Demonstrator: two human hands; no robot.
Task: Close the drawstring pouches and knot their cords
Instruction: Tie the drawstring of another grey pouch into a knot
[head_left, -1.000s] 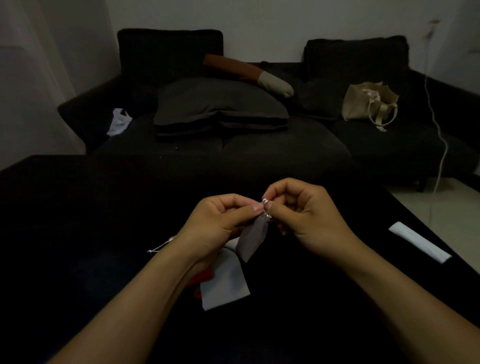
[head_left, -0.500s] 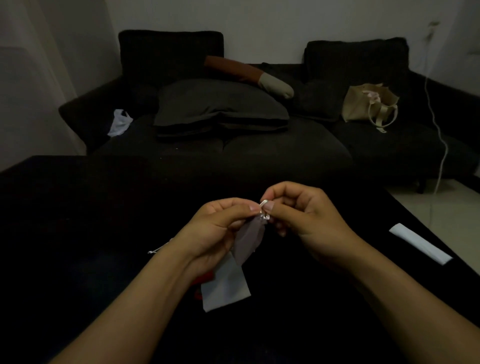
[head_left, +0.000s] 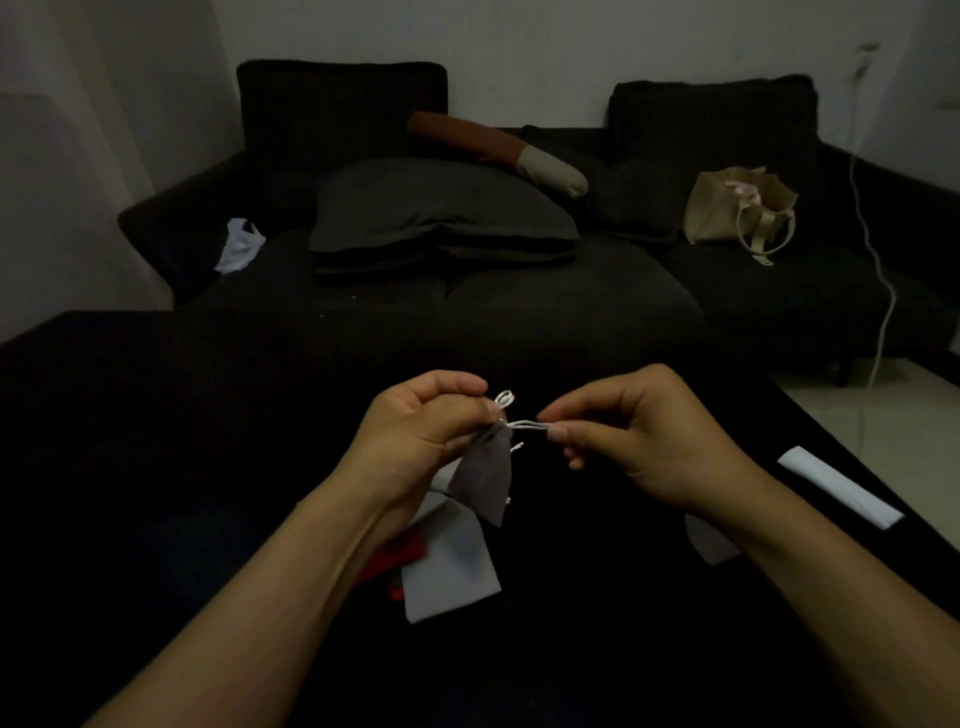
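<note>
A small grey pouch (head_left: 485, 475) hangs in the air above the dark bench (head_left: 156, 441), between the two hands and nearer the left one. Its long axis runs steeply, the gathered neck up and to the left, the bottom corner pointing down and a little to the right. The mouth is bunched shut; what is inside cannot be seen. The left hand (head_left: 421, 431) has its grip closed on the neck, thumb and curled fingers pinching the gathered cloth. A white cord (head_left: 527, 426) runs nearly level from the neck to the right hand (head_left: 639, 436), whose grip is a narrow pinch of thumb and forefinger on the cord's ends. A small loop (head_left: 505, 399) of cord stands up just above the neck, and a short end shows beside the pouch's right edge. Flat on the bench below the left wrist lies a pale pouch (head_left: 452, 566), with a red pouch (head_left: 400, 561) partly under it. Another pale piece (head_left: 711, 543) shows under the right forearm, and a white strip (head_left: 839, 486) lies well to the right. Behind the bench is a dark sofa (head_left: 519, 291) bearing a cushion (head_left: 441, 213) and a beige bag (head_left: 737, 210), open at the top, with something pink in it.
</note>
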